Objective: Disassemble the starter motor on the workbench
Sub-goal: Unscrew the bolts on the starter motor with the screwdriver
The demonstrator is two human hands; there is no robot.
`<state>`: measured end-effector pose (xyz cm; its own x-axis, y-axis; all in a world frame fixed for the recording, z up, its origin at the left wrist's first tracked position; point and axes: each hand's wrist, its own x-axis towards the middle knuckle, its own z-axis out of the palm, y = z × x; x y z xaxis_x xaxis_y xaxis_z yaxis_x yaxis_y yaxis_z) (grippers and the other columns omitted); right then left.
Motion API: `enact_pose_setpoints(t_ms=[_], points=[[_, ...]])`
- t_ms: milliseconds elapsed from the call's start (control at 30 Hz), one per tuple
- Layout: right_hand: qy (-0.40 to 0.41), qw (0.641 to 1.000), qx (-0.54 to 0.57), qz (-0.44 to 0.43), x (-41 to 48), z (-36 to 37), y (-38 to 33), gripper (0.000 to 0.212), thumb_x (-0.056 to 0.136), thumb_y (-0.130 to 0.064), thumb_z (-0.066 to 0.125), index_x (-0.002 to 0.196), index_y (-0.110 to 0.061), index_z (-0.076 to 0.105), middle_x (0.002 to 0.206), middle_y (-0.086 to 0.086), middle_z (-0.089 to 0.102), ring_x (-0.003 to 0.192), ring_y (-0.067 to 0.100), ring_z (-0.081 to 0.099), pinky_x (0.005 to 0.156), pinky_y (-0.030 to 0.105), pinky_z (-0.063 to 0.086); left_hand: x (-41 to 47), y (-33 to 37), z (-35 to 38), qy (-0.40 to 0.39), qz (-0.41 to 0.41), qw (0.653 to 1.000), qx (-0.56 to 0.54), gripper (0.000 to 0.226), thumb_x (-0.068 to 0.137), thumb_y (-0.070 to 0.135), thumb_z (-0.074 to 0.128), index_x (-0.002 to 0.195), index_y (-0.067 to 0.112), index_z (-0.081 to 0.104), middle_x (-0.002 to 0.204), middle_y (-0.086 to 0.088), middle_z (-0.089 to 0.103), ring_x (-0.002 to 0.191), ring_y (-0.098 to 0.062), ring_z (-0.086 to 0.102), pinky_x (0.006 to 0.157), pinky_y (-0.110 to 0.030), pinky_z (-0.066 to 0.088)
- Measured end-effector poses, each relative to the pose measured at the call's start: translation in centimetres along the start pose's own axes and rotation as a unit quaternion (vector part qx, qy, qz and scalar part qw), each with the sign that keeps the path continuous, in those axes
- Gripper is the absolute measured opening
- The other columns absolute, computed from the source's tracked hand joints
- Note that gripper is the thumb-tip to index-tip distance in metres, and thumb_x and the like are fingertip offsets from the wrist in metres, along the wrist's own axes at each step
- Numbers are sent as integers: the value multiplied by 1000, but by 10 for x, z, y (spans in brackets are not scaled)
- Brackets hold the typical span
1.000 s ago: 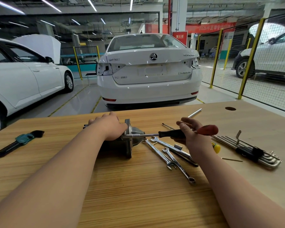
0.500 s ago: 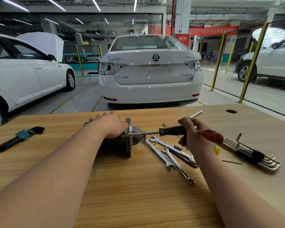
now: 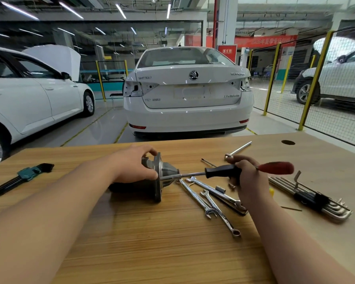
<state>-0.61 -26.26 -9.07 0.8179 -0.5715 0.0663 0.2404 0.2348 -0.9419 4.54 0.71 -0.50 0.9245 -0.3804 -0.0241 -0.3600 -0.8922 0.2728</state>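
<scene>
At mid-desk, the starter motor lay on its side on the wooden desk, dark body to the left and grey nose housing to the right. The left hand covered the body, its fingers curled over the top by the round flange and gripping it. The right hand was closed round the black-and-red handle of a screwdriver, whose shaft ran nearly level to the left and met the motor at the flange, close below the left hand. The exact seat of the tip could not be made out.

The step in hand was judged to be loosening or prying a fastening at the flange. To do it well, the blade should sit squarely in its seat, with push directed along the shaft, while the left hand stops the round body from rolling. A slip would carry the tip toward the left hand, so those fingers are best held clear of its line.

Several combination wrenches lay fanned just right of the motor, under the screwdriver. Farther right sat a set of hex keys, and a teal-holdered set lay well apart at the left edge. A white car stood beyond the desk.
</scene>
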Motion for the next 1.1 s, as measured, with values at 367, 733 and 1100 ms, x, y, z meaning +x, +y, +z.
enact_pose_setpoints(t_ms=[367, 733, 1100], points=[[48, 989, 108, 86, -4, -5, -15, 23, 90, -2, 40, 88, -8, 62, 81, 7, 68, 66, 18, 54, 44, 22, 36, -12, -36, 34, 211, 77, 958, 180, 82, 79, 59, 63, 143, 41, 16, 148, 8, 31, 127, -17, 41, 93, -32, 38], [3, 975, -208, 79, 4, 0, 1, 15, 90, -7, 53, 84, -15, 63, 90, 14, 71, 62, 21, 56, 51, 32, 46, 5, -16, 39, 199, -124, 970, 70, 88, 71, 89, 19, 132, 31, 46, 124, 4, 58, 108, -20, 54, 73, -34, 45], [-52, 879, -472, 37, 5, 24, 2, 63, 93, -20, 56, 147, -10, 25, 91, 2, 56, 72, 15, 56, 48, 24, 37, 30, -3, 14, 62, -106, 984, 127, 69, 89, 63, 31, 148, 31, 14, 152, -8, 26, 126, -31, 43, 95, -47, 43]])
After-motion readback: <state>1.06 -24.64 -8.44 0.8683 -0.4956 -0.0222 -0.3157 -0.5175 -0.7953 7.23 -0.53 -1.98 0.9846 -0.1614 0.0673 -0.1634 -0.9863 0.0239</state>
